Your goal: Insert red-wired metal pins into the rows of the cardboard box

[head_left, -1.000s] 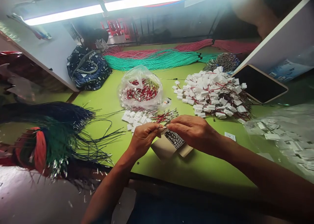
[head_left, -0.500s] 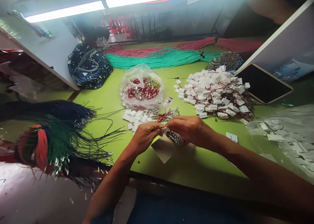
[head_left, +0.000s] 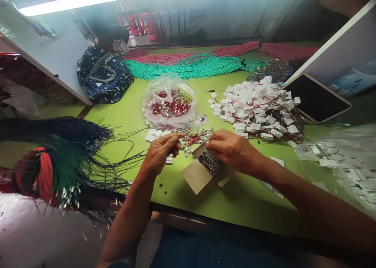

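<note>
The left hand (head_left: 161,152) has drawn back from the right hand, and the 2 hands, nearly touching a moment ago, now stand apart. Its fingers curl against the thumb; whether they pinch anything is too small to tell. The right hand (head_left: 233,148) lies curled over the upper end of a ribbed block of silver metal terminals (head_left: 210,163), which sits on a folded beige card (head_left: 196,176). I cannot tell whether that hand grips the card or only rests there.

Just above the block lies a loose cluster of silver terminals on short red wires (head_left: 196,140). Behind it stands a crumpled clear plastic bag of red-and-silver pieces (head_left: 169,103). To the right spreads a heap of small white rectangular connectors with red wires (head_left: 255,111). To the left, long black wires with silver ends (head_left: 70,142) fan across the glossy green table (head_left: 229,201), leaving bare surface below the hands.
</note>
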`<state>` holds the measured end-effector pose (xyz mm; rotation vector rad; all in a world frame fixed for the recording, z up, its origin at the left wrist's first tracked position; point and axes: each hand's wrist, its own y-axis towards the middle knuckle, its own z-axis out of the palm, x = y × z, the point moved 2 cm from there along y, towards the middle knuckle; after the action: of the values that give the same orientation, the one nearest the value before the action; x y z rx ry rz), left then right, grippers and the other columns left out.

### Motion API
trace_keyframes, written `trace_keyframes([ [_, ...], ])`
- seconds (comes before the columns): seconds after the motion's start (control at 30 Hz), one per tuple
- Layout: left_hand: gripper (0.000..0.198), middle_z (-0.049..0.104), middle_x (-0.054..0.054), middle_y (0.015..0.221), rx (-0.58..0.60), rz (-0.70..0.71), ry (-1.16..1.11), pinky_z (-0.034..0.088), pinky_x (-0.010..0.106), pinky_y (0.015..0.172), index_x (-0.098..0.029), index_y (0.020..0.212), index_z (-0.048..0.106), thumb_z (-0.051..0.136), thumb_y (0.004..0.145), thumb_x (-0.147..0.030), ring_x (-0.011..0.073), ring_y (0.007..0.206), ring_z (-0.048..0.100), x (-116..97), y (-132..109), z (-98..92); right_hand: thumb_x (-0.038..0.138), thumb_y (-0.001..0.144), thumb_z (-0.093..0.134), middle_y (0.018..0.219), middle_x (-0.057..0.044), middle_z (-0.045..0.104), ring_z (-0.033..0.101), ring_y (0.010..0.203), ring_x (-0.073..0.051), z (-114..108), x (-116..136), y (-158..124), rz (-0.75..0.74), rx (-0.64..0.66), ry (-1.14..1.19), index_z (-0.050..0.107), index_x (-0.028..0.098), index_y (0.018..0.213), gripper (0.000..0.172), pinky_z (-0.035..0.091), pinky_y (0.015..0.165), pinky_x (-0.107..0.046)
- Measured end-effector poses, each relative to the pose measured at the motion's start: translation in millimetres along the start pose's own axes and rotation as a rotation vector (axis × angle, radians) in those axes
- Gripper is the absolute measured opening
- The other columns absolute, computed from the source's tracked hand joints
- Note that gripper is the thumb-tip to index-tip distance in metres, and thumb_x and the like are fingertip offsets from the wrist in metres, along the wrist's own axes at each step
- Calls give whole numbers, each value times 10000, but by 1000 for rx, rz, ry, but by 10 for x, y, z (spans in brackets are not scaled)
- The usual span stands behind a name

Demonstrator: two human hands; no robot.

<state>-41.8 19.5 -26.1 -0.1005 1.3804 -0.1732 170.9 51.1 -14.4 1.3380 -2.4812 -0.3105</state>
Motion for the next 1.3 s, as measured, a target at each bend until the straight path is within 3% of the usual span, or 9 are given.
trace_keyframes([
  [0.13, 322, 544, -27, 554, -24, -40, -155, 357, 193, 492, -138, 901, 701, 702, 714, -399, 59, 503, 466, 26, 9, 72, 86, 882, 450, 731, -53, 588, 447, 667, -161, 133, 250, -7, -109, -1, -147, 610, 164, 709, 247, 337, 613, -273],
  [0.33, 303, 564, -44, 603, -152, -38, -395, 431, 166, 573, -133, 891, 679, 777, 639, -268, 37, 554, 510, 53, 46, 49, 62, 865, 464, 711, -57, 581, 448, 673, -191, 251, 313, -5, -93, -52, -278, 591, 163, 725, 215, 302, 604, -308],
  [0.43, 288, 641, -16, 661, -157, -54, -375, 480, 213, 706, -138, 874, 674, 779, 638, -268, 71, 644, 596, 81, 41, 56, 47, 865, 463, 726, -56, 589, 454, 668, -189, 249, 300, 10, -38, -12, -312, 587, 166, 748, 208, 302, 608, -307],
  [0.57, 304, 706, 31, 731, -74, -78, -275, 482, 297, 800, -141, 847, 664, 763, 649, -349, 138, 733, 653, 119, 18, 94, 32, 863, 458, 719, -56, 594, 464, 663, -179, 249, 266, 50, -60, 33, -273, 581, 163, 716, 232, 309, 601, -293],
  [0.8, 343, 702, 37, 768, -76, -109, -297, 496, 272, 676, -142, 818, 654, 789, 596, -366, 144, 721, 646, 82, -6, 122, 103, 854, 492, 704, -46, 591, 495, 667, -157, 108, 244, -8, 2, -62, -14, 578, 164, 718, 172, 363, 609, -265],
  [0.93, 375, 667, 7, 693, -83, -134, -300, 504, 273, 614, -146, 818, 647, 804, 567, -376, 134, 633, 631, 71, -15, 143, 124, 804, 467, 634, 7, 547, 469, 563, -109, -67, 223, -15, 214, -121, 354, 541, 174, 747, 106, 376, 535, -225],
  [1.07, 367, 649, 5, 643, -42, -133, -181, 499, 279, 632, -133, 878, 682, 770, 616, -375, 116, 579, 602, 88, -40, 149, 152, 753, 471, 632, 26, 541, 453, 544, -90, -152, 213, 41, 385, -136, 615, 527, 191, 728, 73, 351, 483, -204],
  [1.3, 338, 690, 50, 827, 21, 18, 135, 473, 262, 644, -163, 996, 718, 653, 747, -381, 104, 609, 565, 54, -100, 190, 243, 779, 558, 668, 6, 597, 528, 596, -104, -82, 220, 168, 446, -106, 946, 598, 167, 773, 86, 428, 544, -229],
])
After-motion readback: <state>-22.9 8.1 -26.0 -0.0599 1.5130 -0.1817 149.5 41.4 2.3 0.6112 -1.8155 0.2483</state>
